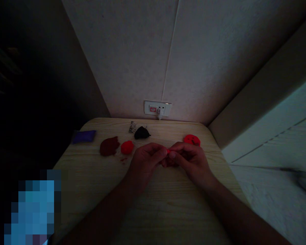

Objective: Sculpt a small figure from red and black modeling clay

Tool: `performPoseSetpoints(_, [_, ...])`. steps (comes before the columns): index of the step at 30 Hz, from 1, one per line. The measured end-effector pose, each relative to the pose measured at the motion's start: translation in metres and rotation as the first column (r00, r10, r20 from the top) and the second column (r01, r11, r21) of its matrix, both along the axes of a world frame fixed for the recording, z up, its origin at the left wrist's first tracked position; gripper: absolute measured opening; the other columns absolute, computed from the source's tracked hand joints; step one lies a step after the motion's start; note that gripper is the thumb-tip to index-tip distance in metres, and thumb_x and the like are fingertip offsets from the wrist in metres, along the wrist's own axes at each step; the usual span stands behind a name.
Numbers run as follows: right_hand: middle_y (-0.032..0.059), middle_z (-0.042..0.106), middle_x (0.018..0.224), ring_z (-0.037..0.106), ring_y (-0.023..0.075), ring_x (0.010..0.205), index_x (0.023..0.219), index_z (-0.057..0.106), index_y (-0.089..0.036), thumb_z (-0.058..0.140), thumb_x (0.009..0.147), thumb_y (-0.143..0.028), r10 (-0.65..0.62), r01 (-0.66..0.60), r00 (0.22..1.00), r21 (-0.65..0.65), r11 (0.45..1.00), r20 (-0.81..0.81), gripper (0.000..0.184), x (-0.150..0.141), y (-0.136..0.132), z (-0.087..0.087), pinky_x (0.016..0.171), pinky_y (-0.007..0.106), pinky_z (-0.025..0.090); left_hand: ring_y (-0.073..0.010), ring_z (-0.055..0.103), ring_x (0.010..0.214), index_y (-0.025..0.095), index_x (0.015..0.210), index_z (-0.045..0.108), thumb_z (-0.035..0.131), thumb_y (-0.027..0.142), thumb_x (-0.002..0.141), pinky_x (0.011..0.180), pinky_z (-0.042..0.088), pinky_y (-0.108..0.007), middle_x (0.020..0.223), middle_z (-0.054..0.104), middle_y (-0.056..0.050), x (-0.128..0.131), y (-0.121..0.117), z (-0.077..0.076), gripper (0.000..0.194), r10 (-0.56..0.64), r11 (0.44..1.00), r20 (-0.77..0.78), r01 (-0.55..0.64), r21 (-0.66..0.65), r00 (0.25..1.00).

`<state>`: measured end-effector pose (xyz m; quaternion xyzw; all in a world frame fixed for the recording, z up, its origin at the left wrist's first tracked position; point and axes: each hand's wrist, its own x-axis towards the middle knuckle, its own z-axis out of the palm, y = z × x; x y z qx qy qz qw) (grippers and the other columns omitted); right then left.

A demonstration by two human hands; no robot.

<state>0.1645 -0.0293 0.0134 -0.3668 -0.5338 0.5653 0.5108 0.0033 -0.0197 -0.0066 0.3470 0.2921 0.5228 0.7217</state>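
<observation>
Over the middle of the wooden table (pixel 145 211), my left hand (pixel 149 160) and my right hand (pixel 191 161) meet at the fingertips. Both are closed in a pinch on a small piece of bright red modelling clay (pixel 168 151). Beneath the fingers lies a darker red mass (pixel 171 162), partly hidden by my hands. Left of my left hand sits a bright red clay lump (pixel 127 147), and beside it a flattened brownish-red clay piece (pixel 109 146). A flat red disc with dark marks (pixel 192 139) lies just beyond my right hand, which covers its lower edge.
A black clay lump (pixel 142 133) rests near the back edge, with black smears beside it. The purple packet (pixel 84 136) lies at the far left. Behind the table, a wall socket (pixel 158 108) holds a plug. At right stands a pale panel (pixel 275 126). The room is dim.
</observation>
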Motion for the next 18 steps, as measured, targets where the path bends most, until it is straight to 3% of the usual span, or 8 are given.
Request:
performPoseSetpoints(14, [0.0017, 0.077, 0.072, 0.072, 0.0136, 0.063, 0.085, 0.077, -0.020, 0.087, 0.082, -0.037, 0.031, -0.032, 0.999, -0.043, 0.999, -0.027, 0.020, -0.0015, -0.0006, -0.0026, 0.063, 0.025, 0.061, -0.0119, 0.062, 0.060, 0.015, 0.083, 0.076, 0.087, 0.033, 0.075, 0.062, 0.050, -0.026, 0.069, 0.072, -0.002, -0.0006, 0.0010, -0.0012, 0.022, 0.020, 1.000, -0.033, -0.020, 0.003, 0.999])
performPoseSetpoints(18, [0.0007, 0.077, 0.069, 0.070, 0.0126, 0.059, 0.086, 0.077, -0.020, 0.086, 0.083, -0.036, 0.021, -0.024, 0.999, -0.055, 0.998, -0.047, 0.019, -0.0024, -0.0001, -0.0018, 0.062, 0.025, 0.061, -0.0118, 0.062, 0.059, 0.015, 0.081, 0.077, 0.088, 0.032, 0.074, 0.059, 0.049, -0.025, 0.069, 0.072, -0.002, -0.0009, 0.0007, 0.0015, 0.021, -0.011, 1.000, 0.064, 0.013, -0.026, 0.998])
